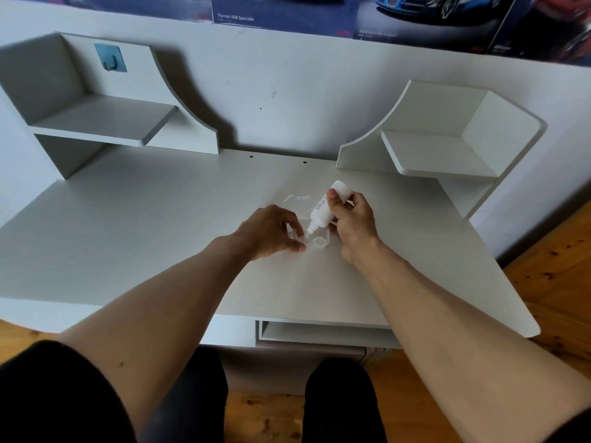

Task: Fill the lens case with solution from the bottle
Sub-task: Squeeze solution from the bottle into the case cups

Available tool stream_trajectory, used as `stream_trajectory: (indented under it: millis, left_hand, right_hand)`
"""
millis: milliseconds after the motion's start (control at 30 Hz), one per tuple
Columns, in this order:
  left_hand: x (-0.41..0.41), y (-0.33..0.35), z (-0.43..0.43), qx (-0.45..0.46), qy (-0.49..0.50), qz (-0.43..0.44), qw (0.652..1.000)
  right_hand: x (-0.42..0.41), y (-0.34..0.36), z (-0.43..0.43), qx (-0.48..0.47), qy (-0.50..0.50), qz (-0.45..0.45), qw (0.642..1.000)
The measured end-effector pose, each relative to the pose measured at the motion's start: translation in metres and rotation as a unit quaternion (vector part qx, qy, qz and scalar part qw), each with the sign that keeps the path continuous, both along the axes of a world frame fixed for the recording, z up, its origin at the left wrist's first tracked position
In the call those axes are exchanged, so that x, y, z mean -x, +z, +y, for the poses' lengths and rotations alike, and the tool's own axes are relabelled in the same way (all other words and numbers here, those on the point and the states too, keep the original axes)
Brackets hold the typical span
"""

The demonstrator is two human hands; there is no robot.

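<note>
Right hand (353, 223) grips the bottle (326, 207), tipped nozzle-down over the lens case (315, 241) to pour. Left hand (271, 231) pinches the case's near edge, steadying it.

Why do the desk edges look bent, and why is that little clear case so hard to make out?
Head view: the wide-angle lens bows the desk edges and shelves outward. The transparent lens case nearly vanishes against the pale top, partly hidden by the left hand. The white bottle in the right hand stays readable. Soft light from the right casts shadows leftward; the posters at top are smeared.
</note>
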State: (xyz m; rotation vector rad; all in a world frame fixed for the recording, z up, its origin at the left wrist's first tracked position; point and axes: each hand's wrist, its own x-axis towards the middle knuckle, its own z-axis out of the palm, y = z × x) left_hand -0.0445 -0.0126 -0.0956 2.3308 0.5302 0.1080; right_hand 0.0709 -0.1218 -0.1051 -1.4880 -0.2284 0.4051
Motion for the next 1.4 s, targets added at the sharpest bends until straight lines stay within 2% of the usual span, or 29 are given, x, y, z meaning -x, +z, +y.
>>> stream_trajectory:
  millis: [633, 1400]
  left_hand:
    - [-0.0003, -0.0019, 0.0014, 0.01, 0.003, -0.005, 1.0]
    - [-0.0016, -0.0046, 0.0021, 0.014, 0.006, -0.002, 1.0]
  right_hand:
    - [-0.0022, 0.0011, 0.0005, -0.036, -0.016, 0.035, 0.999]
    - [0.0015, 0.0044, 0.0003, -0.031, -0.026, 0.03, 0.999]
